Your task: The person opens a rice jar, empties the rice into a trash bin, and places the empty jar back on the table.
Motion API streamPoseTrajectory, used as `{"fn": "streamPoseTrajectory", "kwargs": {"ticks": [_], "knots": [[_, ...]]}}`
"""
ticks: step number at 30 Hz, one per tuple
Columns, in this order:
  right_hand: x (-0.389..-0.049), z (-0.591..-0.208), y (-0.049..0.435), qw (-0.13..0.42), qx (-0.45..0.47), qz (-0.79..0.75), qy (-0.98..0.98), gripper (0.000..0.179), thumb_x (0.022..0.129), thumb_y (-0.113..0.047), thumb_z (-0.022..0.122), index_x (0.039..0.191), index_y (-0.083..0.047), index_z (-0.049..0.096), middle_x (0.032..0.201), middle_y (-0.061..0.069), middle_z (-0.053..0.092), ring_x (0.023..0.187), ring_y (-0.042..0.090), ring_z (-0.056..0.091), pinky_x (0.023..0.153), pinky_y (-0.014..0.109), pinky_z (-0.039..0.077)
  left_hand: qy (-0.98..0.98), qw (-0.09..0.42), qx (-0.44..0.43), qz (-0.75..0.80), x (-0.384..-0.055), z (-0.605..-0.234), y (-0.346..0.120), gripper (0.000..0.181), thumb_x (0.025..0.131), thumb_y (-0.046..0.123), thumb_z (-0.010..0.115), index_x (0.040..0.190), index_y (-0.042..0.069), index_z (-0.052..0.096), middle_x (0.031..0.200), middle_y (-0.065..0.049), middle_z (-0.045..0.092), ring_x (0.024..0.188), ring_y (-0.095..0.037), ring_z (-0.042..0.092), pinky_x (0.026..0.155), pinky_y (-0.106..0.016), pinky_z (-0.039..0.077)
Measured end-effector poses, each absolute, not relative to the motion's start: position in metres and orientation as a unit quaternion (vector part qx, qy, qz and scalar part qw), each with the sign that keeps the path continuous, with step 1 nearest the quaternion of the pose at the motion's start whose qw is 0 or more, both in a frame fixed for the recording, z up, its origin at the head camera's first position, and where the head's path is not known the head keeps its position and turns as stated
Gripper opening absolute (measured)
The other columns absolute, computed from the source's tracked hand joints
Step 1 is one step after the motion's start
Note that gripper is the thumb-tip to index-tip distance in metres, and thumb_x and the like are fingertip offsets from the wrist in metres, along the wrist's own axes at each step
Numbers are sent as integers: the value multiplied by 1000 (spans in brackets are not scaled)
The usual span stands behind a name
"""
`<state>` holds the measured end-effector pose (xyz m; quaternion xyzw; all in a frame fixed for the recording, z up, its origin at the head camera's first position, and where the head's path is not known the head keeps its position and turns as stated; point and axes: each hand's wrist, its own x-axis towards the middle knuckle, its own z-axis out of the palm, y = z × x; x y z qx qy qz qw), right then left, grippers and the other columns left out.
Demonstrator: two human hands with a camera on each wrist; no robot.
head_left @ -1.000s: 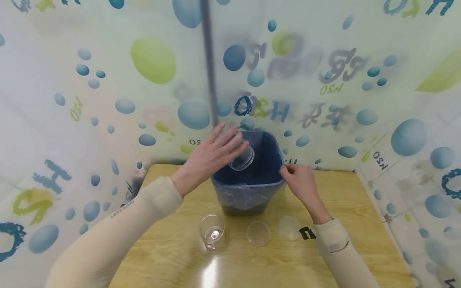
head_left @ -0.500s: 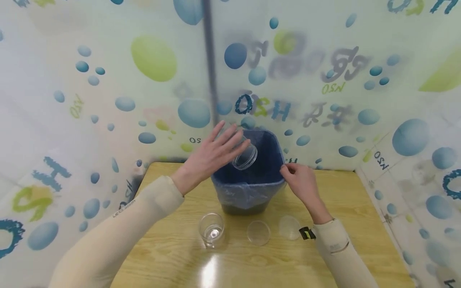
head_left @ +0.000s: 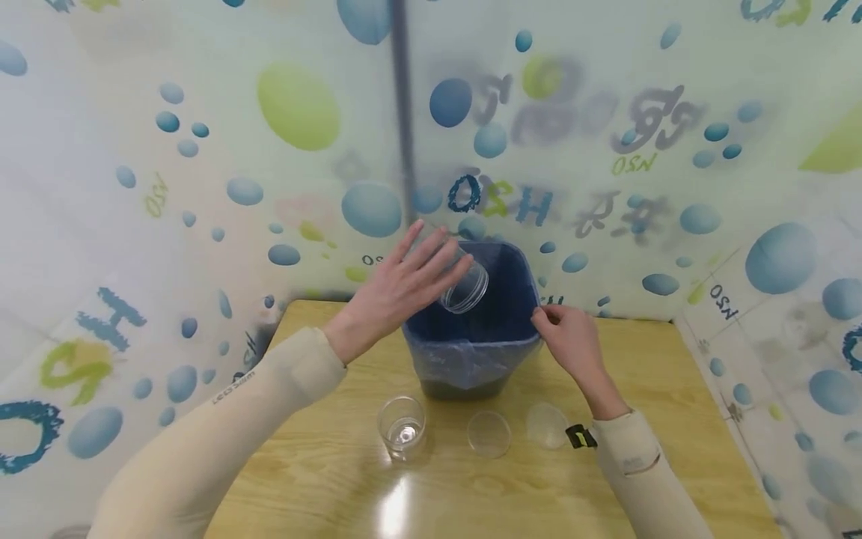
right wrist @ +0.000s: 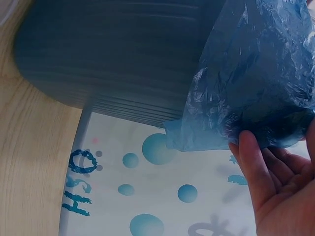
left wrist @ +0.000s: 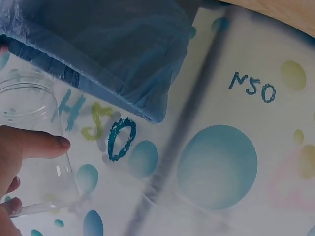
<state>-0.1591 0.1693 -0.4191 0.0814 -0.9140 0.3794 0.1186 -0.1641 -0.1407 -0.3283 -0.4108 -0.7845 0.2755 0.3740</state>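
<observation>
In the head view, my left hand (head_left: 400, 292) grips a clear jar (head_left: 467, 290) over the bin's left side. The jar is tipped on its side, its round mouth facing right and down into the bin; the palm side is hidden. In the left wrist view, my thumb lies along the wall of the jar (left wrist: 44, 184). My right hand (head_left: 572, 344) pinches the bin liner (head_left: 465, 361) at the right rim of the dark blue bin (head_left: 461, 389). In the right wrist view, thumb and fingers hold the crinkled edge of the blue plastic liner (right wrist: 251, 78).
A second clear jar (head_left: 402, 428) stands upright on the wooden table (head_left: 316, 464), in front of the bin. To its right lie a clear round lid (head_left: 489, 434) and another round lid (head_left: 547, 425). A patterned curtain (head_left: 303, 247) hangs close behind the bin.
The head view has shifted slightly. The jar's mouth has moved a little to the right relative to my left hand. My right hand keeps its pinch on the liner.
</observation>
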Motion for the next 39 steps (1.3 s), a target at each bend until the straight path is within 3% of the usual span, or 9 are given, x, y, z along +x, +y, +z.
{"fn": "streamPoseTrajectory", "kwargs": {"ticks": [6,14,21,24,30,39], "knots": [[-161,-417,169,117,84,375,-916,33,101,-27,56,76,-8,68,58,-1,51,52,19,44,54,33,35,-788,373,-416,258,-162,-334,-140,66,94,-6,63,154,12,44,150,-18,45,142,-37,40,121,-48,29],[-160,-417,167,111,83,378,-915,32,102,-26,57,82,-6,73,60,0,55,55,20,47,55,33,37,-799,372,-422,215,-160,-336,-148,73,89,-12,61,156,9,41,151,-20,43,144,-39,38,126,-49,19],[-158,-419,168,103,81,380,-916,33,103,-26,56,87,-4,75,63,1,57,55,20,48,55,33,37,-824,356,-416,147,-156,-339,-158,72,91,-12,61,156,9,41,149,-19,48,142,-39,41,124,-49,25],[-157,-419,168,104,82,381,-915,33,102,-25,56,90,-3,76,64,2,60,56,20,49,56,33,38,-841,351,-400,98,-155,-341,-162,70,93,2,70,156,10,42,148,-19,49,140,-39,42,121,-50,30],[-156,-420,170,105,77,387,-913,33,102,-25,56,98,0,78,72,6,67,60,22,53,58,34,42,-848,381,-368,0,-155,-352,-171,86,78,26,90,150,6,47,144,-20,51,135,-40,47,115,-51,38],[-153,-423,170,121,68,390,-910,38,104,-32,55,101,-3,79,76,6,71,63,21,56,62,35,45,-824,452,-309,-148,-150,-382,-184,103,63,27,99,145,-3,45,140,-22,54,131,-44,48,108,-56,40]]}}
